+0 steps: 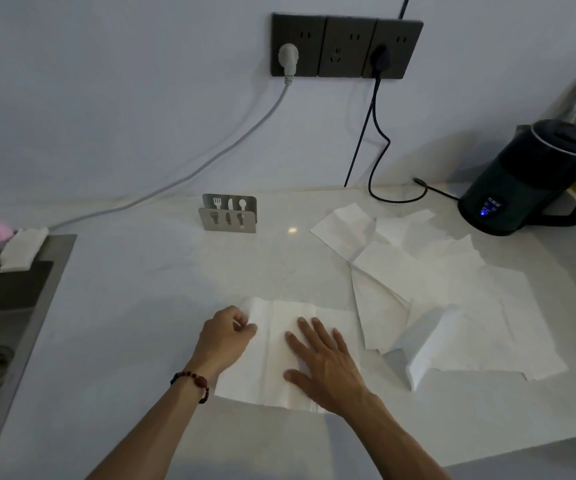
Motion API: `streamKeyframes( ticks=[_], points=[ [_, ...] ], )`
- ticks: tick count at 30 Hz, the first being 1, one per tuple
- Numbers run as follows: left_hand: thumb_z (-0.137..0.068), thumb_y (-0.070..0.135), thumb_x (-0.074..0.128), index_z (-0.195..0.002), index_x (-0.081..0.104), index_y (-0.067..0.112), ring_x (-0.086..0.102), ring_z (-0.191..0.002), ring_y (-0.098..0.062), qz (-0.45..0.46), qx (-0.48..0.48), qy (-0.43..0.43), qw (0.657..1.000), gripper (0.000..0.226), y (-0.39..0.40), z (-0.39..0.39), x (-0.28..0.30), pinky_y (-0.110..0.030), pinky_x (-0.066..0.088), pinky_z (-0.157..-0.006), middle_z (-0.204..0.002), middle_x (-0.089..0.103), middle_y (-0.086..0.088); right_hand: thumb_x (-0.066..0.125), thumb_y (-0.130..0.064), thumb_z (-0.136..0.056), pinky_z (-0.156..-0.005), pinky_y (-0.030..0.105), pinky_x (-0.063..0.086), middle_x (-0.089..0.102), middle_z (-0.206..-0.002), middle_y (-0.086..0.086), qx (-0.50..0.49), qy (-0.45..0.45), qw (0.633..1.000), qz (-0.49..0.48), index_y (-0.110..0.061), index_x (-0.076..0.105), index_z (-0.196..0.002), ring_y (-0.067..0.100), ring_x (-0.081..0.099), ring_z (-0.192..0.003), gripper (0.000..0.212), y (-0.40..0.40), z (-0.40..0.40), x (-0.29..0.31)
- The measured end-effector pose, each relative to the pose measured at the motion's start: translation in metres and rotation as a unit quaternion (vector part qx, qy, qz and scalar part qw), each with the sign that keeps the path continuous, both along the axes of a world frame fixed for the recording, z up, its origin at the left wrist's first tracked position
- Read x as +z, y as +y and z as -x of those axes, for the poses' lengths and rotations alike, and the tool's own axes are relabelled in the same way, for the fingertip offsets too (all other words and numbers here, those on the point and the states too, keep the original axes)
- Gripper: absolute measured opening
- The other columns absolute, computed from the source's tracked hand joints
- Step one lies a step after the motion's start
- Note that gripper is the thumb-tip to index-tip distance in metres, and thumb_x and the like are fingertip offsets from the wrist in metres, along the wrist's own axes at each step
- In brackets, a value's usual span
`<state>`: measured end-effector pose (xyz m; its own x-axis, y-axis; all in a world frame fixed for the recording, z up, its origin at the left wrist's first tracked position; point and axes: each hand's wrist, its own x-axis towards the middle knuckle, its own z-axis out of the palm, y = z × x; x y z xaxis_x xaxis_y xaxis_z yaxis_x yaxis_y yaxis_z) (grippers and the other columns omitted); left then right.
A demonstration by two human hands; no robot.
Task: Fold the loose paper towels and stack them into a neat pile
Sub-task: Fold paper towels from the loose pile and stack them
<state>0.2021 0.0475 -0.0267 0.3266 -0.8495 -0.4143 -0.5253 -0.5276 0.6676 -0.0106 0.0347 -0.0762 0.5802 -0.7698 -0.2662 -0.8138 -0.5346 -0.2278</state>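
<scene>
Left grip first: the left hand (pixel 226 336) pinches the upper left edge of the paper towel (pixel 279 355) between thumb and curled fingers, and that edge curls up off the bench (pixel 141 306), which looks like the start of a fold toward the middle. Flat and spread, the right hand (pixel 321 365) presses straight fingers onto the right half of the same sheet, closing on nothing; it serves as a weight, so the towel should not slide while the other side turns over. A beaded bracelet (pixel 195 382) sits on the left wrist.

This towel lies at lower centre of the frame, directly in front of the person, where both hands reach it comfortably. To its right, spreading toward the upper right, the loose paper towels (pixel 435 282) lie overlapping and creased, one with a side flipped up, the nearest touching or just beside the sheet in hand. No finished pile shows on the bench, so the work seems near its start.

At upper centre a metal napkin holder (pixel 228 213) stands against the wall, perhaps where the pile belongs. A dark kettle (pixel 536 181) sits at the right edge, its cord (pixel 378 140) running up to the wall sockets (pixel 345 46). At left, a sink (pixel 6 323) has a folded cloth (pixel 21 249) on its rim.
</scene>
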Motion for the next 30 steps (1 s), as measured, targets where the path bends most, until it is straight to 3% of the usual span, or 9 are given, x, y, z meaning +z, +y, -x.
streamKeyframes(
  ticks=[4, 7, 11, 14, 17, 20, 22, 25, 30],
  points=[
    [-0.089, 0.032, 0.066, -0.094, 0.056, 0.016, 0.066, -0.070, -0.016, 0.005, -0.033, 0.176, 0.984, 0.019, -0.005, 0.017, 0.029, -0.026, 0.049, -0.064, -0.085, 0.070, -0.005, 0.019, -0.068, -0.086, -0.114, 0.043, -0.012, -0.003, -0.163, -0.001, -0.006, 0.009, 1.000, -0.002, -0.032, 0.015, -0.153, 0.025, -0.005, -0.150, 0.076, 0.002, 0.000, -0.003],
    [-0.097, 0.026, 0.055, -0.099, 0.054, 0.013, 0.073, -0.069, -0.026, 0.030, -0.006, 0.284, 0.958, 0.013, -0.004, 0.023, 0.033, -0.032, 0.055, -0.064, -0.091, 0.073, -0.008, 0.031, -0.065, -0.089, -0.117, 0.054, 0.013, 0.016, -0.161, 0.002, 0.004, 0.031, 0.999, 0.013, -0.031, 0.030, -0.148, 0.028, 0.016, -0.148, 0.068, 0.002, -0.002, -0.002],
    [-0.094, 0.019, 0.056, -0.092, 0.061, 0.023, 0.066, -0.084, -0.012, 0.098, -0.058, 0.035, 0.993, 0.007, 0.007, 0.010, 0.002, -0.026, 0.055, -0.076, -0.095, 0.068, 0.005, 0.022, -0.067, -0.088, -0.112, 0.043, -0.014, -0.008, -0.161, -0.003, -0.006, 0.025, 1.000, -0.008, -0.035, 0.013, -0.153, 0.023, -0.010, -0.149, 0.072, 0.001, -0.001, 0.004],
    [-0.092, 0.032, 0.060, -0.118, 0.055, 0.022, 0.058, -0.100, -0.011, 0.109, -0.103, -0.108, 0.983, 0.028, 0.019, 0.008, -0.017, -0.022, 0.051, -0.080, -0.120, 0.054, 0.008, 0.032, -0.066, -0.088, -0.112, 0.049, 0.010, 0.023, -0.159, 0.005, -0.006, 0.043, 0.999, 0.002, -0.035, 0.034, -0.146, 0.030, 0.023, -0.146, 0.065, 0.004, -0.003, 0.007],
    [-0.086, 0.045, 0.065, -0.131, 0.041, 0.019, 0.057, -0.099, -0.017, 0.107, 0.035, -0.052, 0.992, 0.057, 0.024, 0.010, -0.013, -0.029, 0.051, -0.079, -0.123, 0.048, 0.002, 0.055, -0.062, -0.080, -0.106, 0.049, 0.033, 0.053, -0.141, 0.007, -0.011, 0.013, 0.999, 0.048, -0.035, 0.058, -0.125, 0.030, 0.047, -0.133, 0.053, 0.005, -0.006, 0.004],
    [-0.082, 0.031, 0.073, -0.141, 0.026, 0.019, 0.059, -0.090, -0.018, 0.043, 0.072, 0.010, 0.996, 0.076, 0.022, 0.006, -0.013, -0.029, 0.049, -0.076, -0.105, 0.058, 0.002, 0.078, -0.041, -0.070, -0.093, 0.043, 0.050, 0.064, -0.124, 0.005, 0.010, -0.023, 0.998, 0.054, -0.030, 0.070, -0.110, 0.030, 0.059, -0.118, 0.042, 0.006, -0.013, 0.012],
    [-0.082, 0.016, 0.072, -0.130, 0.042, 0.015, 0.061, -0.078, -0.013, 0.007, 0.099, 0.062, 0.993, 0.056, 0.017, 0.001, -0.013, -0.027, 0.051, -0.069, -0.094, 0.065, 0.001, 0.072, -0.025, -0.079, -0.086, 0.037, 0.049, 0.060, -0.121, 0.004, 0.029, -0.041, 0.998, 0.040, -0.026, 0.066, -0.119, 0.028, 0.057, -0.109, 0.040, 0.008, -0.019, 0.020],
    [-0.082, 0.004, 0.068, -0.089, 0.067, 0.016, 0.070, -0.080, -0.019, 0.001, 0.117, 0.170, 0.979, 0.013, 0.015, -0.005, -0.010, -0.036, 0.059, -0.074, -0.091, 0.075, -0.004, 0.055, -0.019, -0.092, -0.089, 0.035, 0.044, 0.050, -0.124, 0.004, 0.033, -0.049, 0.998, 0.014, -0.025, 0.053, -0.135, 0.026, 0.050, -0.108, 0.043, 0.009, -0.023, 0.024],
    [-0.088, 0.006, 0.064, -0.095, 0.074, 0.011, 0.073, -0.084, -0.020, 0.011, 0.035, 0.275, 0.961, 0.013, 0.008, 0.004, 0.003, -0.041, 0.060, -0.078, -0.089, 0.077, -0.001, 0.051, -0.028, -0.096, -0.093, 0.032, 0.046, 0.044, -0.124, 0.003, 0.003, -0.020, 0.999, -0.031, -0.030, 0.041, -0.144, 0.024, 0.051, -0.107, 0.049, 0.007, -0.025, 0.026]
  ],
)
